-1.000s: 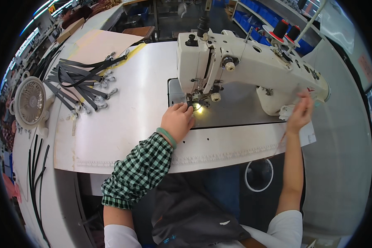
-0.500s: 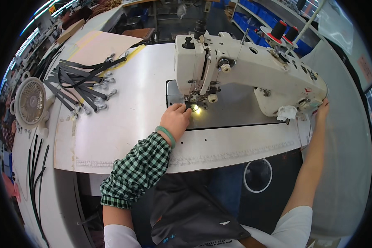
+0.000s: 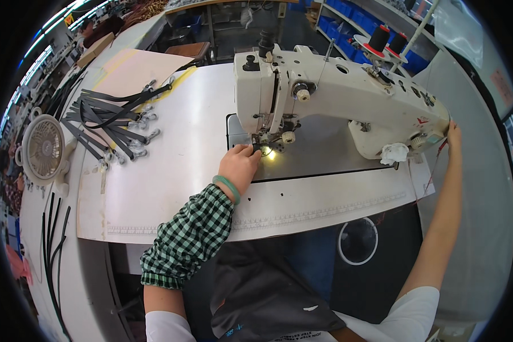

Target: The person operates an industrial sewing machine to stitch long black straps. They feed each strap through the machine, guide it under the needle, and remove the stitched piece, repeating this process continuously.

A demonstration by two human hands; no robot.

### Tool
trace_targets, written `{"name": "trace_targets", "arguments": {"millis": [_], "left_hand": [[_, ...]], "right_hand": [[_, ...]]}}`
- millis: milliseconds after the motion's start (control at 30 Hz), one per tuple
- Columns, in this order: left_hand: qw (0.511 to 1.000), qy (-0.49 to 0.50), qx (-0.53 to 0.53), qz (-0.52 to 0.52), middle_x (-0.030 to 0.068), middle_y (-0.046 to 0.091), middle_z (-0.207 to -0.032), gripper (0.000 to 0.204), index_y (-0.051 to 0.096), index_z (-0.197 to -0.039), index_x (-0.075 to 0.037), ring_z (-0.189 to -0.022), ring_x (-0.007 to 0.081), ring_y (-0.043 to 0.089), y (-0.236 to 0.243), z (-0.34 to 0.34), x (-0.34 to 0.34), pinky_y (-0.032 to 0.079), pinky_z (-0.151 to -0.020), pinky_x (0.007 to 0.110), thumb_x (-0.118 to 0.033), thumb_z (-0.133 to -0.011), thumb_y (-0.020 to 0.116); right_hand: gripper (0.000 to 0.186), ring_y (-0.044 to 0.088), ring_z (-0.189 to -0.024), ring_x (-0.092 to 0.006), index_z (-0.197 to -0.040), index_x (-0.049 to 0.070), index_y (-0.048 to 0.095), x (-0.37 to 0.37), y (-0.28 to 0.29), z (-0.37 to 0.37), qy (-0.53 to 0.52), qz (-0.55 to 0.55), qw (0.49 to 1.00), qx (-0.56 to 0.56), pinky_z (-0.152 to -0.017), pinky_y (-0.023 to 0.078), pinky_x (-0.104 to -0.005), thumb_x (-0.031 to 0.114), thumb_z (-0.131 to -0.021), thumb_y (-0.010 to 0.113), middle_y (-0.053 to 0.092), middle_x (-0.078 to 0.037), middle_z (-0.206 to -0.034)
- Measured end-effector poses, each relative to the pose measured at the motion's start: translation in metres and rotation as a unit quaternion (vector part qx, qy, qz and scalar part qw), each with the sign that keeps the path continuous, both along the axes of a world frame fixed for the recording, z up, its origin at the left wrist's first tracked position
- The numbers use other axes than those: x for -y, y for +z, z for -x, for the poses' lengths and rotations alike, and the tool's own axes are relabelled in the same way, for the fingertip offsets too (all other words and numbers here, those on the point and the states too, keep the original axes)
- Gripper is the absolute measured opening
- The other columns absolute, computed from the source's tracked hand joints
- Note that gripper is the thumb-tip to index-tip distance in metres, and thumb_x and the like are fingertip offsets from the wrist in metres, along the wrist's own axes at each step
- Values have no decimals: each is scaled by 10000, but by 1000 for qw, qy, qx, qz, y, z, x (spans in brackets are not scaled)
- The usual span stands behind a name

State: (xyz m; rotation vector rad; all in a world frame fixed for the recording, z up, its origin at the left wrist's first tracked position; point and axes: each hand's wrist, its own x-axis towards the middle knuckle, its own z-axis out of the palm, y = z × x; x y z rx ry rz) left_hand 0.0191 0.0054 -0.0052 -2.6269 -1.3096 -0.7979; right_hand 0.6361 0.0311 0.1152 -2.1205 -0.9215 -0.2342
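A white sewing machine point(image 3: 336, 85) stands on the pale table point(image 3: 176, 171), its lamp lit by the needle. My left hand point(image 3: 239, 166), with a green bangle and a checked sleeve cover, is at the presser foot point(image 3: 261, 140). Its fingers are closed on a small dark piece point(image 3: 256, 148), mostly hidden by the fingertips and foot. At the machine's right end, my right hand point(image 3: 454, 135) has its fingers curled on the handwheel, which is largely hidden. A red thread point(image 3: 440, 148) hangs beside that hand.
Several dark straps with metal clasps point(image 3: 111, 117) lie piled on the table's left. Beyond them stands a small fan point(image 3: 43, 149); thin black strips point(image 3: 51, 251) lie nearer. Thread cones point(image 3: 380, 39) stand behind the machine. A white wad point(image 3: 394, 154) is stuck to its body.
My right hand has moved up slightly at the machine's end, and the red thread shows more beside it. My left hand stays at the presser foot. The whole view has shifted a little.
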Motion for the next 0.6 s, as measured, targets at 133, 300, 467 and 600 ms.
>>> {"name": "trace_targets", "arguments": {"millis": [133, 300, 467, 600], "left_hand": [[1000, -10, 17, -11, 70, 602, -918, 214, 608, -888, -50, -897, 220, 549, -3, -6, -3, 471, -759, 309, -52, -675, 585], [1000, -1, -18, -1, 63, 603, -897, 205, 610, -873, -54, -875, 211, 552, -3, -5, -6, 470, -752, 300, -53, -670, 581], [1000, 4, -20, -18, 46, 597, -873, 195, 607, -868, -63, -862, 198, 550, -2, -4, -4, 471, -740, 293, -60, -674, 578], [1000, -1, -1, -26, 49, 597, -893, 204, 604, -882, -63, -872, 201, 547, -6, -4, -6, 472, -742, 295, -56, -680, 576]], "right_hand": [[423, 543, -889, -198, -1065, 0, 494, 15, -36, -22, 85, -162, 972, -148, -770, 420, -294, 362, -908, 340, 559, -110, -967], [452, 527, -926, -196, -1075, -26, 479, 16, -76, 5, 126, -265, 935, -198, -794, 401, -286, 371, -908, 340, 549, -130, -999], [479, 523, -944, -226, -1064, -54, 492, 7, -38, 14, 34, -206, 977, -30, -817, 392, -323, 374, -903, 349, 556, -154, -1019], [477, 523, -946, -229, -1076, -52, 487, 7, -2, -5, 33, -58, 998, -16, -816, 393, -326, 372, -902, 355, 553, -152, -1032]]}}
